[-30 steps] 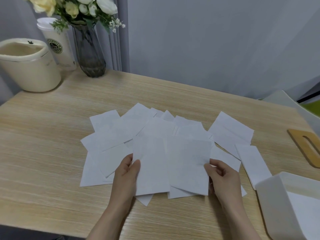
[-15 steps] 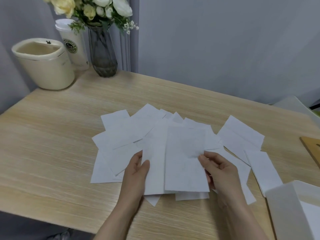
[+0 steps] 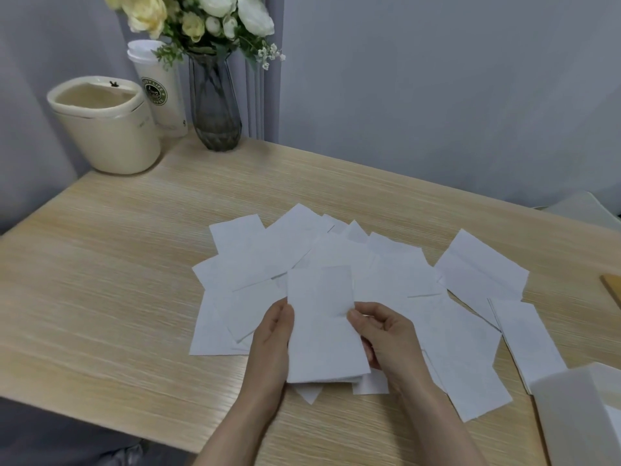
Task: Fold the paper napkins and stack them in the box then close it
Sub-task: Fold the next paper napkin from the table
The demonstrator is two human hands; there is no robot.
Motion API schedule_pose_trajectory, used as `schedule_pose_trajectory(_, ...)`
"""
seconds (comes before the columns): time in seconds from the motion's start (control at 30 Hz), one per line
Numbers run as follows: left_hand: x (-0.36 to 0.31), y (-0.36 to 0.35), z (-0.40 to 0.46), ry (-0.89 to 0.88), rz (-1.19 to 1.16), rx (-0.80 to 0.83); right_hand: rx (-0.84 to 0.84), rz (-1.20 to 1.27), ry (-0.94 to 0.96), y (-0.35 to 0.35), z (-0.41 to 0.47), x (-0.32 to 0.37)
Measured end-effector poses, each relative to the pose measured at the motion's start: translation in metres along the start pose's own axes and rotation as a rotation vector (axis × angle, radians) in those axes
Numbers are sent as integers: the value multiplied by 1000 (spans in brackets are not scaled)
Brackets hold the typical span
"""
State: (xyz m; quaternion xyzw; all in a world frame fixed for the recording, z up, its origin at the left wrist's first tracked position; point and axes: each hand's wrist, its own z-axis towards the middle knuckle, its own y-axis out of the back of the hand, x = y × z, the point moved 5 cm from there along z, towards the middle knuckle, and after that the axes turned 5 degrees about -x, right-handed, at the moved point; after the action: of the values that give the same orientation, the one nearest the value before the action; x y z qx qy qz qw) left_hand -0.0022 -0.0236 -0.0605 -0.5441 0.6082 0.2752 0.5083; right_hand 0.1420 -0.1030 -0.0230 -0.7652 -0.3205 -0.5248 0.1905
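two bare forearms, no sleeves, left grip point(image 3: 273, 334), right grip point(image 3: 386, 338)

Napkins point(image 3: 477, 274) across wooden table point(image 3: 117, 280)

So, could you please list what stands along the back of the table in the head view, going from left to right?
Cream bin → lidded paper cup → grey glass vase of flowers.
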Motion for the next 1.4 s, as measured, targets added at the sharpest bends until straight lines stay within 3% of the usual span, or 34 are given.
schedule_pose_trajectory(0.33,5,1,1,1,-22,-8,-75,-27,27,2,-8,-7)
schedule_pose_trajectory(0.5,4,1,-1,-8,-56,-3,-192,-242,210,7,-16,1)
schedule_pose_trajectory(0.73,-2,-14,-13,-18,-80,101,-29,-158,143,-9,-26,-7)
schedule_pose_trajectory(0.9,-2,-29,-22,27,18,208,18,-188,210,-10,-34,-3)
schedule_pose_trajectory(1.1,-7,-26,-19,5,13,129,79,-126,251,5,-27,3)
schedule_pose_trajectory(1.23,-19,-16,-11,7,-39,87,219,-86,193,21,-24,13)
schedule_pose_trajectory(1.33,-28,-12,-9,28,25,166,319,-117,139,32,-22,18)
schedule_pose_trajectory(1.4,-31,-15,-10,12,34,190,300,-86,122,40,-19,20)
